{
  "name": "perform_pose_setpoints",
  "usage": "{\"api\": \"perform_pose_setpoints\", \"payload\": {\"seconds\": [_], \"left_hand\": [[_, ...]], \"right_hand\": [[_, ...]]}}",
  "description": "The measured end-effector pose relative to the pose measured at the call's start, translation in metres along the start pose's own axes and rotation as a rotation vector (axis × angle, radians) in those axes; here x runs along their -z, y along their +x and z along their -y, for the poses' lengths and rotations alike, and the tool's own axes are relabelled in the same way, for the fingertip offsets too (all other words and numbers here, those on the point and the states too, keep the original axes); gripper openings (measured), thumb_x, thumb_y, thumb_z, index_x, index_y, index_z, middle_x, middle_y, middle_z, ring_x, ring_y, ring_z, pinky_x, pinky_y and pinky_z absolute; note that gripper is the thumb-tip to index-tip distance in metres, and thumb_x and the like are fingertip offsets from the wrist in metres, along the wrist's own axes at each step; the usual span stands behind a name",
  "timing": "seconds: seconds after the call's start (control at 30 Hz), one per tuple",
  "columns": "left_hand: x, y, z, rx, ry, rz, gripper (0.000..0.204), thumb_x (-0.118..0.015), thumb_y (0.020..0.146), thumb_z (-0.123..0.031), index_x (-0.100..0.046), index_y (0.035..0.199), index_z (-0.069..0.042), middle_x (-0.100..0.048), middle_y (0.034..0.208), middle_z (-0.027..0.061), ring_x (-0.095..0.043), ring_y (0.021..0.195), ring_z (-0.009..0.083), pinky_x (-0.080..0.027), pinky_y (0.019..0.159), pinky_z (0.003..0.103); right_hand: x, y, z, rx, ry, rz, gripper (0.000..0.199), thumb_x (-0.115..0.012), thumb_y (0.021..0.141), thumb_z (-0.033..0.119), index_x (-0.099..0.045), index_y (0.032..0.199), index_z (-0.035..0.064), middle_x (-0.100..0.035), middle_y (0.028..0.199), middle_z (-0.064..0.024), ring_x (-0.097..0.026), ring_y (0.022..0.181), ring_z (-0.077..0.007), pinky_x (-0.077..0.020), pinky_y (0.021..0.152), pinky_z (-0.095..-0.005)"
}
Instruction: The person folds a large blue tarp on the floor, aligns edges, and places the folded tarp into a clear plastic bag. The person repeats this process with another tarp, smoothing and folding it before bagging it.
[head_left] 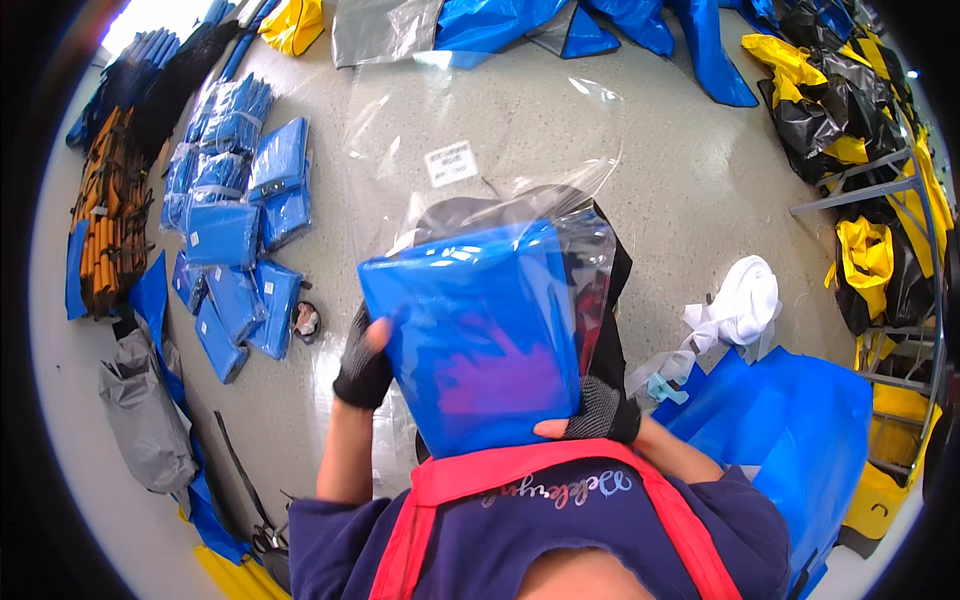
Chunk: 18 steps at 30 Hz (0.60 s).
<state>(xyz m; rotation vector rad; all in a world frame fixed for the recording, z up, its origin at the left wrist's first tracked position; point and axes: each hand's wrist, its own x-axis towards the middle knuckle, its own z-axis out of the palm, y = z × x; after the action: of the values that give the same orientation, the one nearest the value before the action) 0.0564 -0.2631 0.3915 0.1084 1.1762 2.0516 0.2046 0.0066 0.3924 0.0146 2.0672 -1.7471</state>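
Note:
A folded blue sheet (470, 340) inside a clear plastic bag (590, 240) lies across my lap, tilted a little. The bag's loose, transparent end spreads out ahead of it, and a white printed label (451, 164) shows there. My left hand (366, 358), in a black fingerless glove, grips the left edge with the thumb on top. At the lower right corner my right hand (600, 412), in a grey and black glove, holds the packet, its thumb lying on the blue face. The other fingers of both hands are mostly hidden.
Several bagged blue packets (222, 235) lie stacked on the floor at left, beside orange-brown bundles (104, 215). A white strap roll (745, 300) and a large blue sheet (780, 420) are at right. Yellow and black bags (815, 110) hang near a metal rack (880, 190).

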Motion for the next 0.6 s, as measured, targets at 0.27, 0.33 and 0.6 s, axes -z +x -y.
{"api": "perform_pose_setpoints", "payload": {"seconds": [0.27, 0.33, 0.6], "left_hand": [[0.020, -0.070, 0.107, 0.171, 0.354, -0.140, 0.076, -0.074, 0.075, -0.033, -0.038, 0.134, -0.001, -0.050, 0.128, 0.0127, -0.048, 0.116, 0.0238, -0.039, 0.097, 0.037], [0.034, -0.095, 0.131, 0.145, 0.290, -0.168, 0.081, -0.075, 0.074, -0.030, -0.032, 0.137, -0.002, -0.045, 0.133, 0.0133, -0.043, 0.122, 0.0241, -0.036, 0.100, 0.038], [-0.043, -0.025, 0.074, 0.173, -0.349, -0.133, 0.076, -0.068, 0.080, -0.027, -0.028, 0.138, -0.002, -0.044, 0.132, 0.0184, -0.049, 0.118, 0.0335, -0.042, 0.099, 0.043]], "right_hand": [[0.000, 0.012, 0.003, 0.050, 0.011, -0.538, 0.073, -0.079, 0.070, 0.026, -0.045, 0.129, -0.0007, -0.057, 0.118, -0.0141, -0.054, 0.110, -0.0249, -0.0432, 0.094, -0.0347], [-0.024, -0.009, -0.010, -0.014, 0.078, -0.323, 0.076, -0.080, 0.069, 0.029, -0.045, 0.130, -0.0008, -0.056, 0.120, -0.0146, -0.050, 0.115, -0.0251, -0.0379, 0.100, -0.0355], [0.032, 0.009, 0.061, 0.268, 0.619, -0.238, 0.088, -0.077, 0.071, 0.039, -0.033, 0.137, 0.0013, -0.047, 0.131, -0.0119, -0.047, 0.118, -0.0219, -0.0395, 0.099, -0.0360]]}}
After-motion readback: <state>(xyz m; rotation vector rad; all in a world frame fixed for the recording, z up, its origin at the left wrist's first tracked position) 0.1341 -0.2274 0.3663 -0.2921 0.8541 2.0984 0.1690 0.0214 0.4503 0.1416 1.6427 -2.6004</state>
